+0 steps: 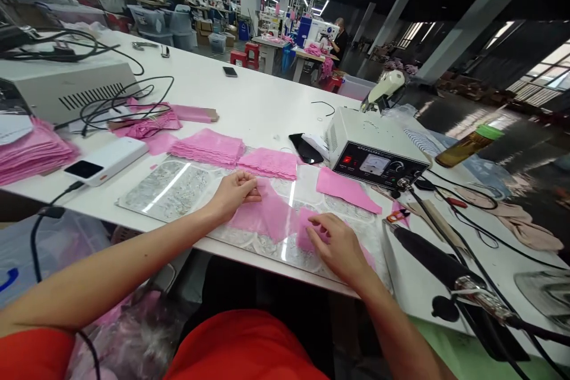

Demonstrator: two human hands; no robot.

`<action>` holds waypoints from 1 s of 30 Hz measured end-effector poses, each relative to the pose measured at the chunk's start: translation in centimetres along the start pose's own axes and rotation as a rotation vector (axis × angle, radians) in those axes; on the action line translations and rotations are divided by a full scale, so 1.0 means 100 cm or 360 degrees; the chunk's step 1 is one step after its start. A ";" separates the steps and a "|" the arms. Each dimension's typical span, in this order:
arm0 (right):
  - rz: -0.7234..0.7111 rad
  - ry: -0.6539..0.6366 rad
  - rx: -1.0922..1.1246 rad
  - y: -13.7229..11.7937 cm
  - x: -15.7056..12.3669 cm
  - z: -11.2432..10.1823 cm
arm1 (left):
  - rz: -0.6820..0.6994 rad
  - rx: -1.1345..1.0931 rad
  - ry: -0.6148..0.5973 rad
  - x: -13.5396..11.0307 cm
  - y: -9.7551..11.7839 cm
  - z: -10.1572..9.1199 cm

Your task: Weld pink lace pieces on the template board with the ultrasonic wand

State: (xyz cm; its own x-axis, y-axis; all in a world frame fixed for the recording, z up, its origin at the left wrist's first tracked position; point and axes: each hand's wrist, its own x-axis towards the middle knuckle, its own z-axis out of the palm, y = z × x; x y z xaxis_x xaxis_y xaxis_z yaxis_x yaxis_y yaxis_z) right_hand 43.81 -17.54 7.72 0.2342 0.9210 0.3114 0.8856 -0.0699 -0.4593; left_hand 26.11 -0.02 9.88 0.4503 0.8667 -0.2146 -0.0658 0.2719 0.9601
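My left hand (236, 193) pinches the upper left edge of a thin pink fabric piece (267, 214), which lies over a glossy marbled board (164, 187). To its right, my right hand (336, 243) hovers low over or touches another pink fabric piece (306, 228). Its fingers are loosely bent, with thumb and forefinger apart. Just behind my hands sit two stacks of pink fabric, a left stack (209, 147) and a smaller right stack (269, 162). A single darker pink piece (347, 190) lies at the board's right end.
A control box with a dial (378, 148) stands back right, with a black corded handpiece (427, 255) in front of it. Orange snips (398, 215) lie nearby. A white power bank (107, 160), a fabric pile (33, 151) and cables occupy the left. A bottle (467, 145) lies tilted far right.
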 end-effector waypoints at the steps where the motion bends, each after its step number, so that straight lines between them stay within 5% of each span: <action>1: 0.0044 -0.0090 0.0012 -0.004 0.009 0.003 | -0.0006 -0.0037 0.0021 -0.003 -0.003 -0.005; 12: 0.0284 -0.0513 -0.0236 -0.028 0.056 0.020 | 0.0102 -0.0065 0.0029 -0.027 -0.021 -0.048; 17: 0.0258 -0.0522 -0.0222 -0.031 0.067 0.019 | 0.0650 0.0804 -0.0055 -0.037 -0.027 -0.070; 22: 0.0148 -0.0548 -0.0192 -0.040 0.086 0.023 | 0.1209 0.1628 0.0179 -0.046 -0.035 -0.089; 26: 0.0090 -0.0659 -0.0224 -0.047 0.099 0.032 | 0.1279 0.1952 0.0218 -0.053 -0.038 -0.100; 30: 0.0029 -0.0507 -0.0223 -0.052 0.094 0.036 | 0.1301 0.2008 0.0082 -0.054 -0.034 -0.105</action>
State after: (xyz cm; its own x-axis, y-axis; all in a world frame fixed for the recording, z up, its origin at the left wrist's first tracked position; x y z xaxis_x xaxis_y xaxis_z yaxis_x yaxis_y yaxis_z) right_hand 39.95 -7.19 10.07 0.1330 0.9909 0.0187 0.9341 -0.1191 -0.3365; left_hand 14.52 -1.25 5.91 0.6368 0.6176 0.4615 0.5240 -0.7858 0.3286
